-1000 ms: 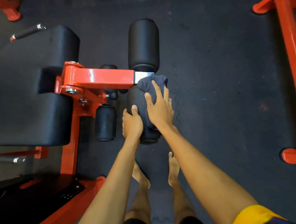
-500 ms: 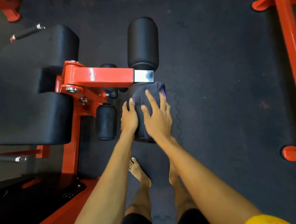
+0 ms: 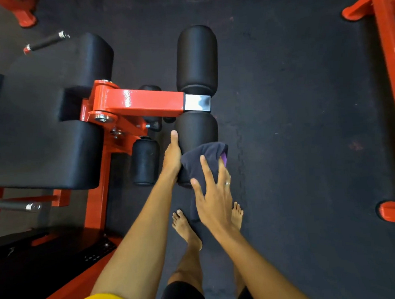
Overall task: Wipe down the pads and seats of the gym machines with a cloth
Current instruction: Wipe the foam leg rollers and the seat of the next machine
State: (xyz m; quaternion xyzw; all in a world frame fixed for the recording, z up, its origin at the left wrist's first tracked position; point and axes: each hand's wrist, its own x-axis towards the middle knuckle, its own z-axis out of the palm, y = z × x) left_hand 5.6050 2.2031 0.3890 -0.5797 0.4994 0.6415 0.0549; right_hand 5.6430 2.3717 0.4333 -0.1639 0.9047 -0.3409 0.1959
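On the nearer black cylindrical roller pad (image 3: 196,128) of the orange steel arm (image 3: 142,103), our right hand (image 3: 214,194) presses a dark grey fabric cloth (image 3: 199,158) over its near end, fingers straight and spread. Our left hand (image 3: 172,156) clasps the pad's left side, thumb straight, fingers hidden beneath.

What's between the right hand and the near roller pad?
The dark cloth: it drapes over the end of the near roller pad, and the right hand presses on it with spread fingers. Head view.

Head-worn camera looks steeply down, close over roller pad (image 3: 196,131).
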